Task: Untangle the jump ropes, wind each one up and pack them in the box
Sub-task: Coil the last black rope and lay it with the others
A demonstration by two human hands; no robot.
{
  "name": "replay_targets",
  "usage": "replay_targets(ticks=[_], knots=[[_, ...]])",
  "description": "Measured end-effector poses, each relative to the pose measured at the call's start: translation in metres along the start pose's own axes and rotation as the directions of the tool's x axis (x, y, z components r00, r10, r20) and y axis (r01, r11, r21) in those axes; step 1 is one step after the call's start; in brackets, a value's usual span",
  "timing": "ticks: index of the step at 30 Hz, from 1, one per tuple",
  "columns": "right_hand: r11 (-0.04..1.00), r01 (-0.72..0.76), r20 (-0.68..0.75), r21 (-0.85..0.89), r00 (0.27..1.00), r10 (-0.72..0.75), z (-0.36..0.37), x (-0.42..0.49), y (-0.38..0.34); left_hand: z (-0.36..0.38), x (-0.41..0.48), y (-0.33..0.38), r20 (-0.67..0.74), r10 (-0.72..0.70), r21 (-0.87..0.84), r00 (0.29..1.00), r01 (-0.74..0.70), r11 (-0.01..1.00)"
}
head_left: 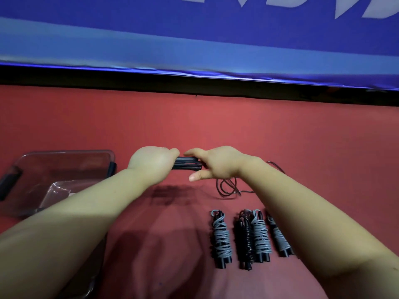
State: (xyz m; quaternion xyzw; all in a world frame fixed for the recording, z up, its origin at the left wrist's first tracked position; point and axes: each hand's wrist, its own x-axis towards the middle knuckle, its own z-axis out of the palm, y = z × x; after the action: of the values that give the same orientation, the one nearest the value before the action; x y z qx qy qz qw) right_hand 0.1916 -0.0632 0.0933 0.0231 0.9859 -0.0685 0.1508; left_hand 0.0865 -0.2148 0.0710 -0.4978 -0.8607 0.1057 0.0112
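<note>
Both my hands hold a pair of black jump rope handles (187, 163) level above the red table. My left hand (151, 164) grips their left end, and my right hand (212, 164) grips the right end with its thumb sticking out below. The black cord (229, 187) of this rope trails in loose loops on the table under my right wrist. Several wound ropes lie side by side near the front: a grey-wrapped one (221, 239), a black one (245, 238), another grey one (261, 236) and a grey one (279, 238) partly hidden by my right forearm.
A clear plastic box (64, 157) with dark clips sits at the left, partly behind my left forearm. A clear lid (55, 190) leans in front of it. A blue banner (194, 39) hangs behind the table's far edge.
</note>
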Motion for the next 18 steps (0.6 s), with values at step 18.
replay_targets(ticks=[18], knots=[[0.998,0.013,-0.022,-0.066,1.0,-0.014,0.01,0.007,-0.009,0.007,-0.015,0.012,-0.17,0.18,0.132,0.969,-0.159,0.978]])
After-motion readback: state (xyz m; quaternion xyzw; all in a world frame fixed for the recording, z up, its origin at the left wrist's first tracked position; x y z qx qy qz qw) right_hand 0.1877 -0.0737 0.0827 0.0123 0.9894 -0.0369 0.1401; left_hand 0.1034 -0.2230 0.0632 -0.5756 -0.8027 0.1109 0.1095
